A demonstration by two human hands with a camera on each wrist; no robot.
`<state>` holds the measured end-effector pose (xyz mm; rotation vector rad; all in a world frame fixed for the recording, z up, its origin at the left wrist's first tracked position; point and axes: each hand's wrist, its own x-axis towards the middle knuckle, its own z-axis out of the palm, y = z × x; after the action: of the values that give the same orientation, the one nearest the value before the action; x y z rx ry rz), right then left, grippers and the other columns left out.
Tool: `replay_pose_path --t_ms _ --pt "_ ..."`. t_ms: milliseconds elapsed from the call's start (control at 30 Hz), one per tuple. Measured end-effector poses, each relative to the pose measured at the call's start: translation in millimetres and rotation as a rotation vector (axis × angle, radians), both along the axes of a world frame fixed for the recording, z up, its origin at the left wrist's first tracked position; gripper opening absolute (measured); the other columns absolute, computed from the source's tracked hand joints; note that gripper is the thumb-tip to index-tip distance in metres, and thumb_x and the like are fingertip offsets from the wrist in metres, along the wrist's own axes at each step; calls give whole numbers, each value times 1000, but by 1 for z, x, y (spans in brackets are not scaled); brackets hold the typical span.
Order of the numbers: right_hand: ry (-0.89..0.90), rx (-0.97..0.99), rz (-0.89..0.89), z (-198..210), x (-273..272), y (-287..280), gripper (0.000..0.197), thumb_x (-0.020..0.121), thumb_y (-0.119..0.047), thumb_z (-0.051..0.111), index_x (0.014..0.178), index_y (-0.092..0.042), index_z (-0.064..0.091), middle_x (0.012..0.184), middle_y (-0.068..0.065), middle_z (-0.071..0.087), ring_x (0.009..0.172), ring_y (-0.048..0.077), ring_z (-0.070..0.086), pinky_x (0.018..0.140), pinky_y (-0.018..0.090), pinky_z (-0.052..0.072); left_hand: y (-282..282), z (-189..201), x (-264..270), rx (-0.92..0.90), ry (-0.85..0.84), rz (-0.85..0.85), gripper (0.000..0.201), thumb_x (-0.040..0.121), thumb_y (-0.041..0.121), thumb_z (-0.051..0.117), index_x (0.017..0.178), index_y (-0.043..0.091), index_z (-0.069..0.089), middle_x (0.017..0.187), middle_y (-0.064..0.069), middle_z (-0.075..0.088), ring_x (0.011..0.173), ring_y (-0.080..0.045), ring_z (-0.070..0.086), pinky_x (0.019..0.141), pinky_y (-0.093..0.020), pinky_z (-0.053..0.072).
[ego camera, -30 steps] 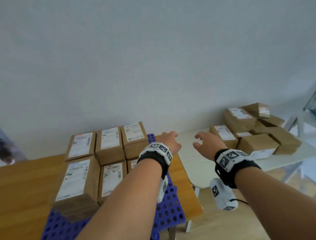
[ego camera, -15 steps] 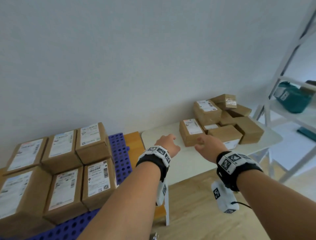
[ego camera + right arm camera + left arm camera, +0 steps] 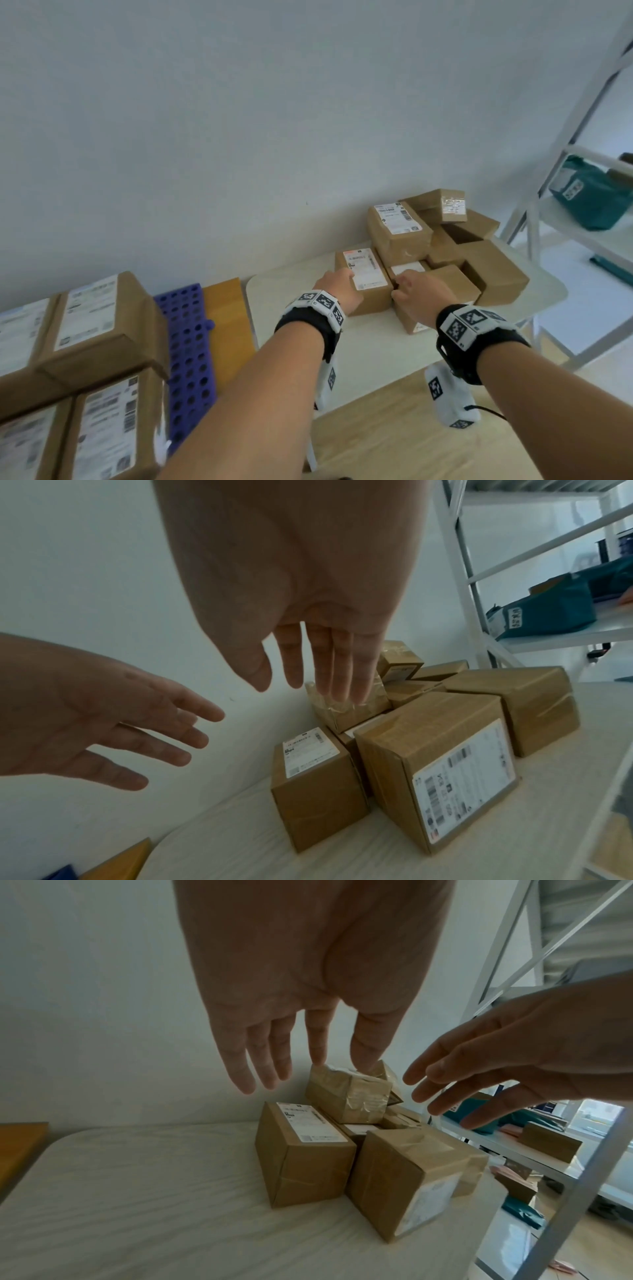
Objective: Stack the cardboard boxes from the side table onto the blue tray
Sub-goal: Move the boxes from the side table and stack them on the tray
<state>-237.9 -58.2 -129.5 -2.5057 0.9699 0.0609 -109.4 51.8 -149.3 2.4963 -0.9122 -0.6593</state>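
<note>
Here, from the left: four cardboard boxes (image 3: pixel 102 329) are showing on the blue tray (image 3: pixel 190 349), more possibly cut off by the frame edge. The tray is sitting on a wooden bench (image 3: pixel 227 318). Next right, the white side bench (image 3: pixel 291 329) is carrying the remaining pile, pushed up near the wall; seven boxes are countable there, some half hidden, so the count is loose.

Left hand (image 3: pixel 337 291) is hovering at the left edge of the nearest labelled box (image 3: pixel 364 279), fingers (image 3: pixel 253 1053) straight and spread, gripping nothing. Right hand (image 3: pixel 419 298) is reaching in at that box's right side, beside its neighbour box (image 3: pixel 442 287), fingers (image 3: pixel 329 664) likewise spread and holding nothing.

Handling, as a judgement: these are taped, stiff-sided cartons, probably light to moderate; tape patches may be slick. Taking hold on two opposite side faces, palms flat, is looking safest. The neighbour is crowding the right face, leaving little room for fingers.

Far right: white shelving (image 3: pixel 582 192) is holding one teal parcel (image 3: pixel 592 195).
</note>
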Motion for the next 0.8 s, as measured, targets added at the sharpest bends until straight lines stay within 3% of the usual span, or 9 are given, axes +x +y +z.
replay_pose_path --t_ms 167,267,367,500,600,700,800 --pt "-6 64 -5 -12 43 -41 30 97 -27 50 122 -12 60 118 8 65 108 25 60 94 37 49 -48 -17 45 19 43 27 57 89 29 61 143 19 44 138 -10 54 117 -30 59 95 -36 50" --pt "-8 116 -36 -21 59 -62 35 97 -28 52 129 -15 57 127 7 61 116 25 56 97 35 46 -73 -30 63 30 71 27 57 88 26 60 142 17 45 136 -9 57 116 -30 60 93 -36 51" --pt "-8 139 -70 -34 73 -79 37 96 -29 53 131 -17 56 129 4 61 117 23 56 97 35 45 -91 -42 76 5 123 57 50 88 20 62 137 15 50 130 -6 62 112 -29 62 83 -30 49" --pt "51 108 -37 -38 90 -90 29 96 -26 52 117 -9 64 114 8 67 107 25 60 94 36 48 -103 -56 87 7 182 122 49 86 20 65 132 14 49 125 -5 65 106 -27 66 87 -36 55" --pt "65 99 -41 -44 102 -100 24 95 -26 51 105 -11 66 102 6 68 100 25 61 90 38 50 -112 -64 96 7 202 171 49 85 24 65 129 12 47 125 -9 62 107 -29 64 90 -41 55" --pt "96 101 -16 -56 112 -109 20 93 -28 51 85 -15 64 85 0 65 85 21 62 77 34 51 -117 -68 106 13 225 260 54 87 26 64 134 10 43 129 -13 57 109 -31 62 90 -41 55" --pt "112 103 19 -64 122 -114 19 92 -27 51 83 -16 64 81 -2 63 78 18 59 71 31 46 -118 -75 113 52 285 353 60 89 23 64 140 8 37 132 -13 55 112 -32 61 90 -39 55"
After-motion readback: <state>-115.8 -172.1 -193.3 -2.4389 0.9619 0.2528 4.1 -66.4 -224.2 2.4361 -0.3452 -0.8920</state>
